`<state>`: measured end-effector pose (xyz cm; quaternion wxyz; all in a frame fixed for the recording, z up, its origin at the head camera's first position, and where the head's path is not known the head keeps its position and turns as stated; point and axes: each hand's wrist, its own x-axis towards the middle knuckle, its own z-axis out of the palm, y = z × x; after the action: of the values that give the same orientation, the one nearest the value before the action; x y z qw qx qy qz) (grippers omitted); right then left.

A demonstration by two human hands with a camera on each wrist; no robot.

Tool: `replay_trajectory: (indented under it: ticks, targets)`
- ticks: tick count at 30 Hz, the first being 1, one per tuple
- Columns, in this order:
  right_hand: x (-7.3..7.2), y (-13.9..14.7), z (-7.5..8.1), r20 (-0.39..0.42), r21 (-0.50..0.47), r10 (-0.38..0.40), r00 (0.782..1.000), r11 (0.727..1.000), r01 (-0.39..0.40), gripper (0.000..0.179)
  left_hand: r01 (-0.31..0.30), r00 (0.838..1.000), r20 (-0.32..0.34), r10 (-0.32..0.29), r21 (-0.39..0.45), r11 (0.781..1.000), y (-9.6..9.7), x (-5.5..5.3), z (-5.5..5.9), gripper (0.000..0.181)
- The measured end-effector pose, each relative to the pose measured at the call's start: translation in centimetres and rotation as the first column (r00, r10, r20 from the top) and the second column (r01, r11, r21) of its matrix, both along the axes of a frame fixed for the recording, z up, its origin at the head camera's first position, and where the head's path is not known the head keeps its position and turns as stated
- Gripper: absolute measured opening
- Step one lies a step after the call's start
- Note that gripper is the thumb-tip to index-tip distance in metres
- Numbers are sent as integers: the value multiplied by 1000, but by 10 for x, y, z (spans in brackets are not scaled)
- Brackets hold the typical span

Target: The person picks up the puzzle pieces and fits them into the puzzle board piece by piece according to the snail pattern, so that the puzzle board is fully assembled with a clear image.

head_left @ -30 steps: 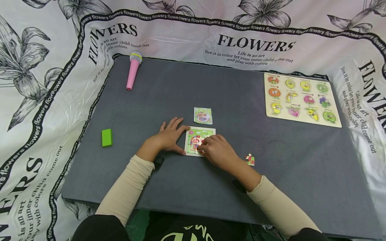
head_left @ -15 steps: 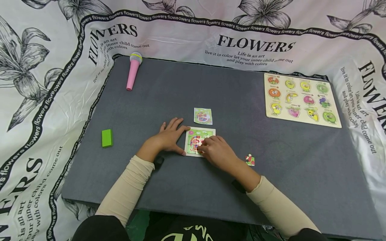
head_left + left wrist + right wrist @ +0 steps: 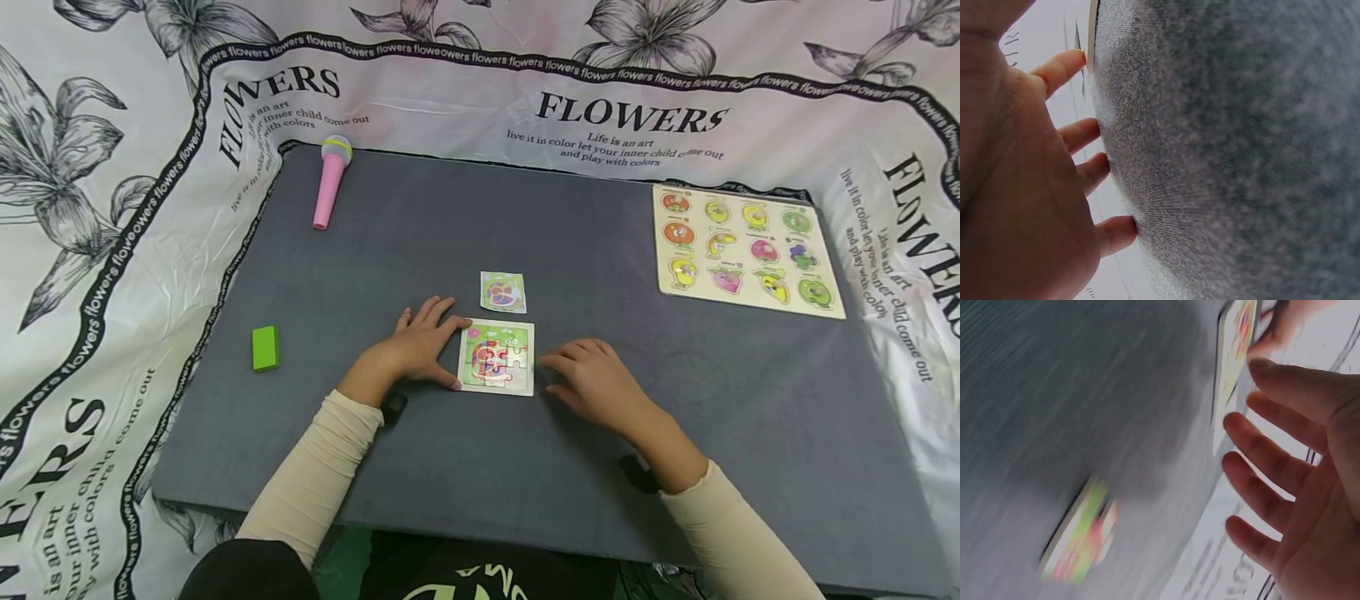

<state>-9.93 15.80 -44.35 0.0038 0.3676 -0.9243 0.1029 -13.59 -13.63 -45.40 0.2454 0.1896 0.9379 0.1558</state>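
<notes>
A small square jigsaw puzzle [image 3: 497, 358] in a pale frame lies on the grey table, its interlocking pieces showing a red and green picture. My left hand [image 3: 408, 350] lies at its left edge, index fingertip and thumb tip at the two left corners. In the left wrist view the fingers [image 3: 1063, 70] reach straight, one tip at the frame's edge. My right hand [image 3: 600, 383] is just right of the puzzle, fingers loosely bent and holding nothing. A loose puzzle piece [image 3: 1079, 540], green and red, appears blurred in the right wrist view; in the head view the right hand hides it.
A small picture card [image 3: 503, 292] lies just beyond the puzzle. At the far right is a fruit picture board [image 3: 750, 250]. A pink toy microphone [image 3: 329, 187] lies far left, and a green block [image 3: 265, 348] sits nearer on the left.
My right hand has left the puzzle and moved right, uncovering the puzzle's right side and covering the loose piece in the head view. The left hand has stayed in place.
</notes>
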Motion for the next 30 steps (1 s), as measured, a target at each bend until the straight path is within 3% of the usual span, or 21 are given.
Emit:
replay_trajectory:
  ticks: [6,12,21,30]
  targets:
    - [10,47,-3,54,49,-114,992,993,112,47,2,1000,-6,-2,-1,1000,-2,1,-3,102]
    - [20,72,-7,88,57,-166,982,985,161,46,-1,1000,-7,1,1,1000,-4,2,-4,101]
    - [21,80,-13,57,5,-149,987,989,149,39,-3,1000,-15,3,6,1000,-4,1,-5,101]
    - [14,72,-6,55,21,-145,988,989,144,35,17,1000,-15,-17,8,1000,0,1,0,100]
